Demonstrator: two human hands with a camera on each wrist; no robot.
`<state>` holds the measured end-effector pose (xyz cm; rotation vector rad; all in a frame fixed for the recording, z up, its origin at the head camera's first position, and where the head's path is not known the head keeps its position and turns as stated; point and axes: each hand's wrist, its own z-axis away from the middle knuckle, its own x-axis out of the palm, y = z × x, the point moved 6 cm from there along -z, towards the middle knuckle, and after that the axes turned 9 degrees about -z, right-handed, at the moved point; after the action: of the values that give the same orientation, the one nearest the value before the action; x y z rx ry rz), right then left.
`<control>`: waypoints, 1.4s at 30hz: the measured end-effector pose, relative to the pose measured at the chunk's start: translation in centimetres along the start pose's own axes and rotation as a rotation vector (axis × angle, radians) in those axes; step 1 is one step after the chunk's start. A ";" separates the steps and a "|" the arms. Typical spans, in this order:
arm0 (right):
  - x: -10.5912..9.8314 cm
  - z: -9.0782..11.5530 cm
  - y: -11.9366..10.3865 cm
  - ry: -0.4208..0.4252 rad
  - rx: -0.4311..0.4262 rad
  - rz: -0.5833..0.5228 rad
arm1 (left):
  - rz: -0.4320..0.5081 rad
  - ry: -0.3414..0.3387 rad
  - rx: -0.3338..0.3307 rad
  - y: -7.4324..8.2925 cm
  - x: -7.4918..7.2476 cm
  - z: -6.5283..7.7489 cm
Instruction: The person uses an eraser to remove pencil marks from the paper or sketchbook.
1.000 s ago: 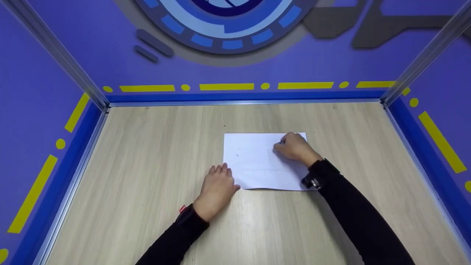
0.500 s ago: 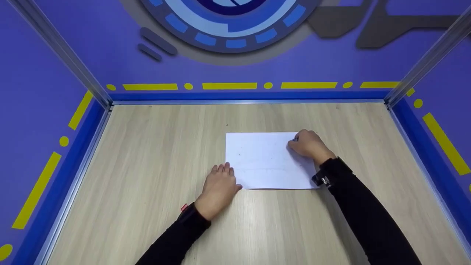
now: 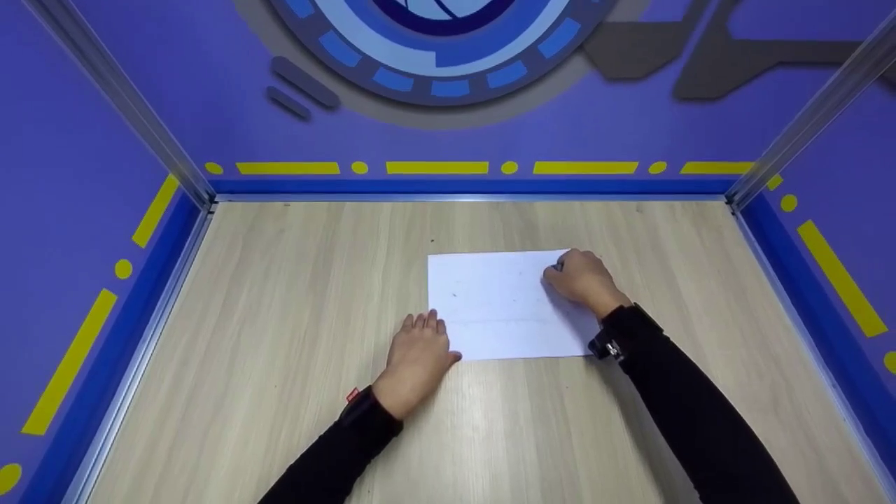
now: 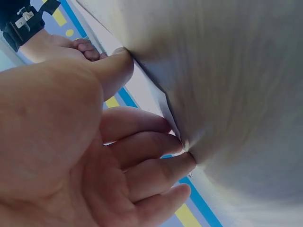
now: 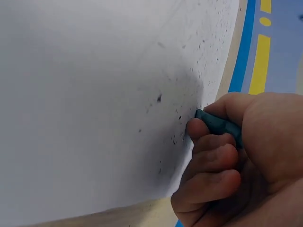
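Note:
A white sheet of paper lies flat on the table, with faint lines and small dark crumbs on it. My right hand is over the sheet's far right corner. Its thumb and curled fingers pinch a small dark teal eraser, whose tip meets the paper in the right wrist view. At the near left corner of the sheet rests my left hand, fingers extended. Fingertips and thumb touch the paper's edge. Most of the eraser is hidden inside the right hand.
The light wooden table is bounded by a purple-blue back wall and two side walls with yellow markings. Metal strips run along the table's edges. A dark speck lies behind the paper.
Compared with a second ago, the right hand with the eraser has moved rightward across the paper, then shifted slightly back left. The left hand has stayed at the paper's corner.

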<state>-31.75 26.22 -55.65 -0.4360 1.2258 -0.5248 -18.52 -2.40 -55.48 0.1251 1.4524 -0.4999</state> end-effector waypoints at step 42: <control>11.2 3.7 -9.1 -0.125 -0.201 0.008 | -0.084 0.096 -0.019 -0.4 0.0 0.0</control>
<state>-26.75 12.37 -57.92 -0.6247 1.1633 -0.3625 -18.65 -2.81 -55.35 0.0744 1.5611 -0.5548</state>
